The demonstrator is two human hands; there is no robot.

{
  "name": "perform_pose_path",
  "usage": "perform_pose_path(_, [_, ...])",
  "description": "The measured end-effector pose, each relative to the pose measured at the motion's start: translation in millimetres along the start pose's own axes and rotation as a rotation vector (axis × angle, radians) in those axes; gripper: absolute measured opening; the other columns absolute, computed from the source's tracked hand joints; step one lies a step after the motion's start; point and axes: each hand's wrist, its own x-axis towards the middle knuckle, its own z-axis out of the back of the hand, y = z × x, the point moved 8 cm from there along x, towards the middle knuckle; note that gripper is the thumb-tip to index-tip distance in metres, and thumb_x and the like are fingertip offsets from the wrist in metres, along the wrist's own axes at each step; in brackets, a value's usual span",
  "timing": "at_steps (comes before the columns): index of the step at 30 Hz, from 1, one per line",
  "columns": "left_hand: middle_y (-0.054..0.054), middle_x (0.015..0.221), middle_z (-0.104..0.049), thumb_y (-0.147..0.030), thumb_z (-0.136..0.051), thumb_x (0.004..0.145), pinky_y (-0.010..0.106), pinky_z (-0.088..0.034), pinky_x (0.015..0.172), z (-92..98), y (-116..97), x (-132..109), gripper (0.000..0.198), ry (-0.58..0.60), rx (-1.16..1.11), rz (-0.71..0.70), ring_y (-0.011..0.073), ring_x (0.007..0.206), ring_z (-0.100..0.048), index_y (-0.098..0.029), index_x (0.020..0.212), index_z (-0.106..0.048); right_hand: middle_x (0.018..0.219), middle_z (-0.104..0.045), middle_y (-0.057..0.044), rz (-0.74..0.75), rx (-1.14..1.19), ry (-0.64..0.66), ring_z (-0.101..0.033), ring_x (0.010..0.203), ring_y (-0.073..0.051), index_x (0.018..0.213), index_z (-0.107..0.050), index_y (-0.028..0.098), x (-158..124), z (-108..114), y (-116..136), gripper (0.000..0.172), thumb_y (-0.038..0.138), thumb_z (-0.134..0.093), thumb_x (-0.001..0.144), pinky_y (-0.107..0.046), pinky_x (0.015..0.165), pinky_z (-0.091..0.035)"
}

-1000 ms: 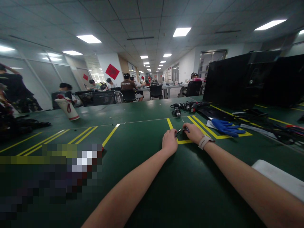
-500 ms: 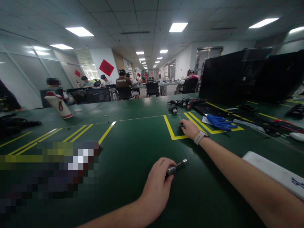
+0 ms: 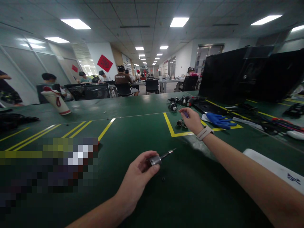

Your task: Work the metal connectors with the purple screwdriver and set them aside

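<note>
Left hand (image 3: 140, 172) has its grip closed round a metal cylinder (image 3: 155, 160), fingers and thumb on its sides, slim shaft sticking out toward upper right; held over the green surface (image 3: 133, 134), near the middle. Small black piece (image 3: 163, 179) lies just below it on the surface. Right hand (image 3: 191, 119), light watch band (image 3: 204, 133) on wrist, is farther forward; its grip is closed on a small purplish item (image 3: 186, 114), mostly hidden by the fingers, can't tell what. Short metal pieces (image 3: 180, 123) sit just beside the right hand, inside the yellow tape (image 3: 168, 125) corner. Cluster of dark and metal parts (image 3: 174, 107) just beyond that hand. Blue glove (image 3: 219, 121) lies to its right, partly over more yellow tape. White panel (image 3: 263, 161) with dark marking near right forearm, partly covered by it. Black monitors (image 3: 220, 77) back right, pale red-trimmed cup (image 3: 59, 102) far left. Blocky blurred patch at left, contents unreadable. People seated on chairs beyond the surface.
</note>
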Motion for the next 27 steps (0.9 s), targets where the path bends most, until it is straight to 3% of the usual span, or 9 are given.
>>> perform_pose_path(3, [0.005, 0.105, -0.063, -0.018, -0.061, 0.077, 0.034, -0.049, 0.083, 24.5, 8.2, 5.4, 0.033, -0.121, -0.242, 0.107, 0.0189, 0.093, -0.062, -0.021, 0.110, -0.055, 0.087, -0.067, -0.008, 0.037, 0.185, 0.086, -0.064, 0.079, -0.018, 0.097, -0.054, 0.015, -11.8, -5.3, 38.3, 0.018, 0.025, -0.041, 0.090, -0.032, 0.071, -0.050])
perform_pose_path(5, [0.004, 0.097, -0.065, -0.013, -0.063, 0.075, 0.030, -0.050, 0.081, 37.5, 10.7, 7.5, 0.034, -0.189, -0.311, 0.119, 0.0155, 0.085, -0.064, -0.020, 0.108, -0.058, 0.090, -0.067, -0.007, 0.072, 0.273, 0.148, -0.063, 0.082, -0.017, 0.097, -0.053, 0.016, -28.0, -8.3, 63.3, 0.016, 0.026, -0.043, 0.089, -0.031, 0.072, -0.050])
perform_pose_path(8, [0.003, 0.094, -0.067, -0.009, -0.067, 0.070, 0.027, -0.049, 0.085, 40.4, 12.6, 7.8, 0.037, -0.164, -0.320, 0.141, 0.0133, 0.083, -0.064, -0.019, 0.106, -0.061, 0.094, -0.065, -0.006, 0.103, 0.327, 0.276, -0.061, 0.087, -0.016, 0.094, -0.055, 0.017, -59.9, -16.6, 86.4, 0.011, 0.022, -0.049, 0.087, -0.031, 0.076, -0.049])
perform_pose_path(13, [0.006, 0.111, -0.065, -0.007, -0.060, 0.072, 0.034, -0.039, 0.101, 23.3, 8.8, 2.6, 0.038, -0.001, -0.371, 0.123, 0.0194, 0.106, -0.058, -0.017, 0.109, -0.063, 0.098, -0.063, -0.004, 0.094, 0.304, 0.509, -0.059, 0.091, -0.017, 0.100, -0.057, 0.020, -99.8, -39.1, 83.6, 0.017, 0.016, -0.046, 0.088, -0.036, 0.081, -0.046])
perform_pose_path(19, [0.001, 0.131, -0.052, -0.006, -0.052, 0.077, 0.043, -0.022, 0.109, 11.4, 6.5, -3.3, 0.050, 0.175, -0.056, 0.040, 0.0200, 0.121, -0.046, -0.027, 0.122, -0.053, 0.099, -0.063, -0.006, 0.056, 0.265, 0.631, -0.059, 0.092, -0.018, 0.099, -0.058, 0.019, -106.4, -50.1, 76.5, 0.017, 0.015, -0.046, 0.087, -0.038, 0.082, -0.045])
perform_pose_path(23, [0.001, 0.134, -0.049, -0.003, -0.054, 0.074, 0.041, -0.026, 0.107, 5.0, 11.5, -6.8, 0.063, 0.259, -0.059, 0.084, 0.0184, 0.122, -0.045, -0.029, 0.129, -0.043, 0.098, -0.063, -0.005, 0.057, 0.262, 0.679, -0.059, 0.091, -0.018, 0.099, -0.058, 0.019, -113.1, -49.5, 88.1, 0.017, 0.014, -0.047, 0.087, -0.037, 0.082, -0.046])
perform_pose_path(27, [0.001, 0.131, -0.052, -0.005, -0.055, 0.073, 0.039, -0.029, 0.106, 5.9, 7.6, -5.7, 0.060, 0.217, -0.030, 0.058, 0.0179, 0.119, -0.048, -0.029, 0.128, -0.045, 0.093, -0.064, -0.003, 0.057, 0.269, 0.711, -0.060, 0.085, -0.017, 0.097, -0.058, 0.020, -122.0, -49.9, 97.5, 0.016, 0.015, -0.047, 0.087, -0.034, 0.076, -0.047])
